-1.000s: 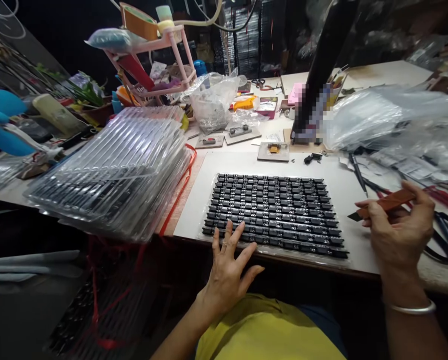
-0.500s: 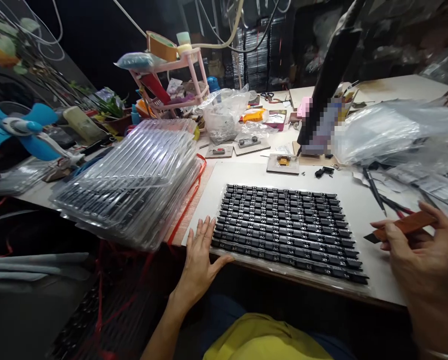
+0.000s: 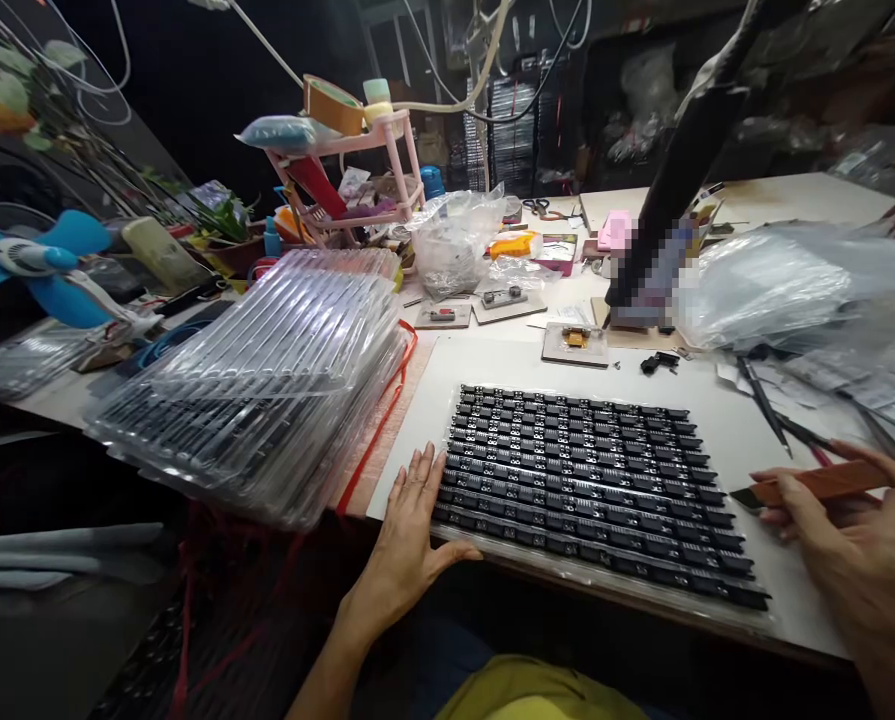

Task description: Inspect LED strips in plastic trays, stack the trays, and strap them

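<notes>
On the white work surface lies a clear plastic tray (image 3: 567,573) filled with rows of small black parts (image 3: 582,490). My left hand (image 3: 408,530) rests open against the tray's left edge, its thumb stretched along the front corner. At the right side, my right hand (image 3: 856,545) is closed around a flat orange-brown stick (image 3: 829,483) with a dark slanted tip. That tip points left, close to the tray's right edge; whether it touches cannot be made out.
A stack of clear plastic trays (image 3: 282,330) stands left, with red strapping (image 3: 378,425) beside it. Small boards with fixtures (image 3: 574,340) lie behind the tray. A dark lamp arm (image 3: 676,195) slants down. Plastic bags (image 3: 777,280) and tweezers (image 3: 763,405) are at right.
The view has shifted, so the tray appears lower and farther right. My right hand has brought the stick's tip slightly nearer the tray. My left hand stays at the tray's left edge.
</notes>
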Tool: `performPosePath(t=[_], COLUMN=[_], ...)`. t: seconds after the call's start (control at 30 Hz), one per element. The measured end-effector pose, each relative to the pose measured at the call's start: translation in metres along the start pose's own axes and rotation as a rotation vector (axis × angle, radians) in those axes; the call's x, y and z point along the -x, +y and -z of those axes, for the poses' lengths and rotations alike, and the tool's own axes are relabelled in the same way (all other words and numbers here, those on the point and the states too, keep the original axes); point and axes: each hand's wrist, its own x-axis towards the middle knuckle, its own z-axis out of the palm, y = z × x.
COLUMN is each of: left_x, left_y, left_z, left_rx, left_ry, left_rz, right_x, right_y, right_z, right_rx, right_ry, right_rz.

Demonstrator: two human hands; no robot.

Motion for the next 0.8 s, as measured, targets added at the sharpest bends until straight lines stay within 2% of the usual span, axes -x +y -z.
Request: performPosePath(t=[0.1, 0.23, 0.43, 0.57, 0.8], left_x=[-0.006, -0.02, -0.031, -0.03, -0.034], left_y=[0.001, 0.001, 0.002, 0.002, -0.007], left_z=[0.001, 0.0, -0.008, -0.013, -0.018], left_rx=[-0.007, 0.021, 0.057, -0.016, -0.065], left_ry=[0.004, 0.091, 0.124, 0.124, 0.152], left_rz=[0.0, 0.03, 0.051, 0.012, -0.06], right_x=[0.0, 0.0, 0.0, 0.002, 0.003], right_y=[-0.002, -0.004, 0.008, 0.015, 0.011], right_z=[-0.001, -0.002, 0.0, 0.001, 0.0], right_rx=[-0.003, -0.03, -0.029, -0.008, 0.056], right_ry=[-0.003, 0.008, 0.008, -0.003, -0.027], right_rz=[0.007, 0.017, 0.099, 0.134, 0.195])
